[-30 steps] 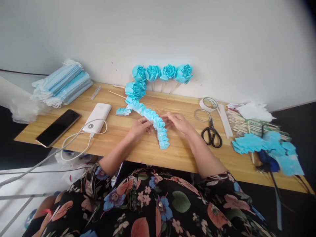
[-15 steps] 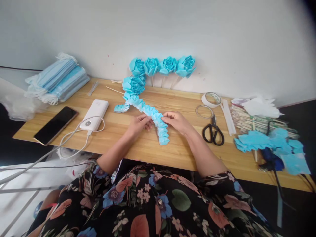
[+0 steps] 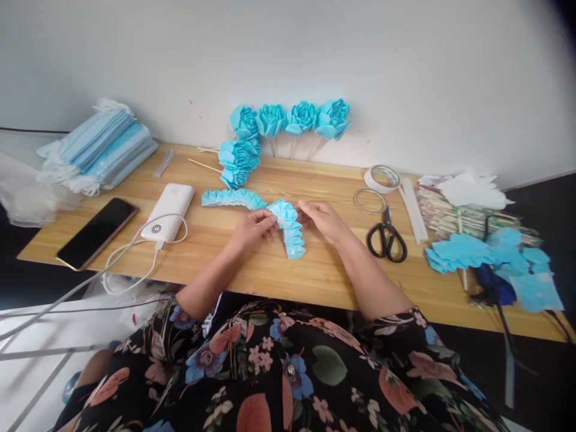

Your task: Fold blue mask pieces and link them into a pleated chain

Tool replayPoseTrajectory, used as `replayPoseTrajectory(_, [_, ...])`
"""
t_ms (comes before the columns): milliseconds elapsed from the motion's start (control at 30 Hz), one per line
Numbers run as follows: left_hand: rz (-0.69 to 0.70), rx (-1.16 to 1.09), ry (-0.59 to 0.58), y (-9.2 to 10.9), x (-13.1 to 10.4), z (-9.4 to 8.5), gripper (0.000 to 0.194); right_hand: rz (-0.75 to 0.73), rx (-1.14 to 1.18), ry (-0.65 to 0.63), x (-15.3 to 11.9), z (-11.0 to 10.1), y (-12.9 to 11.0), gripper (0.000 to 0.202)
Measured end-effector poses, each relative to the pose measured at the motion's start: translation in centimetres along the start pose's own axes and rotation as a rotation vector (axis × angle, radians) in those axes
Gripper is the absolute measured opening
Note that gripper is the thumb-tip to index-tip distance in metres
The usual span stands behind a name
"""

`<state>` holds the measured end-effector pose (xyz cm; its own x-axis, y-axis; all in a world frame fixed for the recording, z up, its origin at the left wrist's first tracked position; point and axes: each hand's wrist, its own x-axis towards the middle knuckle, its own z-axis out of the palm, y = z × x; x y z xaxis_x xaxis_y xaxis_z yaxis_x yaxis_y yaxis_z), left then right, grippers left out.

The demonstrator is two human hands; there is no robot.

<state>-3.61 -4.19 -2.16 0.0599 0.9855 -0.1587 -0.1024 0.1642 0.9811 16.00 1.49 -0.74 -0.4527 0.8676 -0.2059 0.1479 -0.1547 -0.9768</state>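
A long strip of pleated light-blue material (image 3: pixel 292 231), folded into a row of pointed petals, bends between my hands. One end hangs toward the table's front edge; the other stretches left along the tabletop. My left hand (image 3: pixel 255 229) pinches the strip at its bend, thumb on top. At the strip's right edge, my right hand (image 3: pixel 324 221) has its thumb and fingers closed on the rim; its fingertips are partly hidden. Behind, several blue rose-like flowers (image 3: pixel 301 118) on thin sticks lean against the wall, with more flowers (image 3: pixel 238 157) lying at their left.
On the left are stacked face masks (image 3: pixel 99 147), a black phone (image 3: pixel 96 233) and a white power bank (image 3: pixel 168 210) with a cable. To the right lie black-handled scissors (image 3: pixel 387 237), a tape roll (image 3: pixel 381 179), white strips (image 3: pixel 413 210), bundled sticks (image 3: pixel 450 213) and blue pleated pieces (image 3: pixel 459 252).
The strip's far part has swung down and left, away from the flowers, and now lies along the table. My left hand has shifted up to the bend; the right stays at the edge.
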Motion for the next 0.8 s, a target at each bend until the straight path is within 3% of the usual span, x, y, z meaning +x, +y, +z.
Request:
replayPoseTrajectory(333, [-0.02, -0.108, 0.038, -0.4, 0.3, -0.1, 0.027, 0.004, 0.018, -0.029, 0.1, -0.7, -0.1, 0.059])
replayPoseTrajectory(667, [-0.02, -0.131, 0.052, -0.3, 0.2, -0.1, 0.028, -0.04, -0.153, -0.255, -0.3, -1.8, -0.6, 0.034])
replayPoseTrajectory(800, [-0.013, -0.151, 0.048, -0.2, 0.2, -0.1, 0.027, -0.053, -0.252, -0.276, -0.2, -1.9, -0.4, 0.029])
